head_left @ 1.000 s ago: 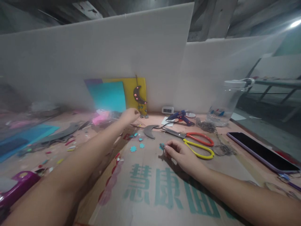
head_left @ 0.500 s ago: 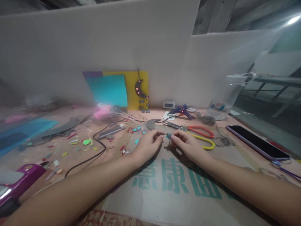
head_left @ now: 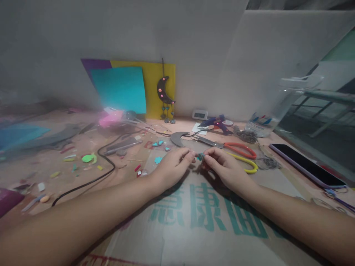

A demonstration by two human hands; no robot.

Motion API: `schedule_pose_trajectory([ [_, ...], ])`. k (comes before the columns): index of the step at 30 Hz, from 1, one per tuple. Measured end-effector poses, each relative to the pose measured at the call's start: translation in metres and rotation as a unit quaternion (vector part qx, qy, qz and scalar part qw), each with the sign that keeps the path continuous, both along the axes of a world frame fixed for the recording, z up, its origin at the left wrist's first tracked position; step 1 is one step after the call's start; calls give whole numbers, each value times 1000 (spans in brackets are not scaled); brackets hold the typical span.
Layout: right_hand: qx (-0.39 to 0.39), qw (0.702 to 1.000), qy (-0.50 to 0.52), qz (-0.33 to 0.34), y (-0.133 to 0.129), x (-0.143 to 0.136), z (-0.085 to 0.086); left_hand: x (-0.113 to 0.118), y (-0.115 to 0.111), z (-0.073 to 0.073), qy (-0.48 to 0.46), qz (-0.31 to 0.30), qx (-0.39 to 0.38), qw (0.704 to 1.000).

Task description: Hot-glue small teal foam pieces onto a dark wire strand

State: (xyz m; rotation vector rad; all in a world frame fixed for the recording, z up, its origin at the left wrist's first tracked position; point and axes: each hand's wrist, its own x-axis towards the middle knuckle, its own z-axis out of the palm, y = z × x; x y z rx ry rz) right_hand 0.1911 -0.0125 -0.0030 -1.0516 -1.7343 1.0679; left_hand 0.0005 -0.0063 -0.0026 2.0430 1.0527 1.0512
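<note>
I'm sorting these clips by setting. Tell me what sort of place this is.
Probably a partitioned craft workbench: a glue gun and scissors lie on the cardboard-covered table, coloured sheets lean against the white divider, and both hands pinch a small teal piece.

Your left hand (head_left: 173, 168) and right hand (head_left: 223, 168) pinch 1 small teal piece (head_left: 199, 156); scissors (head_left: 235, 152) lie at 2 o'clock.

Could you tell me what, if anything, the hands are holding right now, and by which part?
Both the left hand and the right hand pinch a small teal piece between their fingertips, one on each side; its exact shape is too small to tell.
</note>
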Motion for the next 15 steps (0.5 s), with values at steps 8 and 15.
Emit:
schedule_pose_trajectory([
  [8, 21, 999, -34, -17, -4, -4, 9, -1, -2, 5, 5, -1, -13, 1000],
  [15, 41, 997, -58, -12, -5, -4, 7, 1, -7, 11, 16, 22, -19, 999],
])
